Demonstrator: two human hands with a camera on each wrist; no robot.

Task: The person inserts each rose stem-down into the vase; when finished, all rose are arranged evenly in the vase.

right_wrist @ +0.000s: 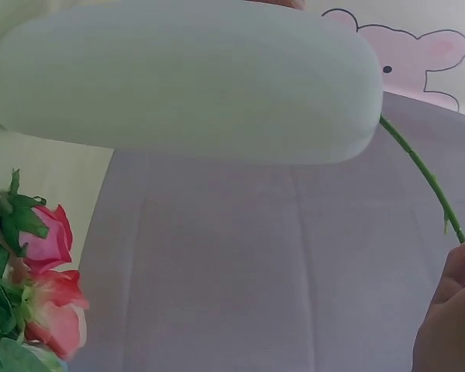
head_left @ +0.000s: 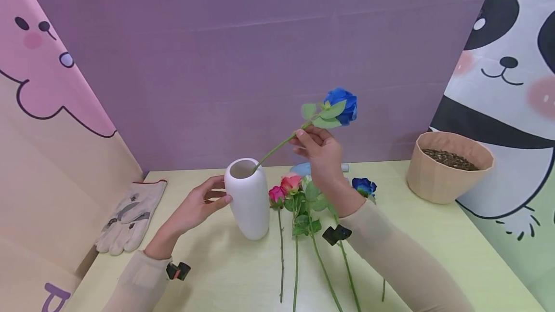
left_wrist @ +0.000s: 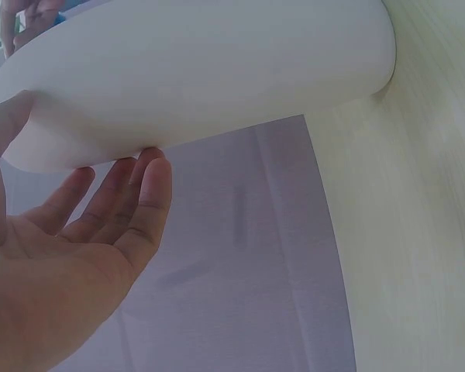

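Note:
A white vase (head_left: 248,201) stands upright on the table, its mouth facing up. My left hand (head_left: 203,206) holds it near the top from the left, thumb on the near side and fingertips on the far side; the left wrist view shows the same vase (left_wrist: 209,70) between thumb and fingers. Above and to the right, my right hand (head_left: 320,153) pinches the green stem of an artificial blue rose (head_left: 342,105) just below its leaves. The rose leans right, and its stem's lower end is inside the vase mouth. In the right wrist view the stem (right_wrist: 418,163) passes behind the vase rim.
Right of the vase lie a magenta rose (head_left: 276,195), a coral rose (head_left: 290,183) and another blue rose (head_left: 364,186), stems toward me. Behind my right wrist is a light-blue object (head_left: 300,169). Gloves (head_left: 132,215) lie left; a soil-filled pot (head_left: 438,182) stands right.

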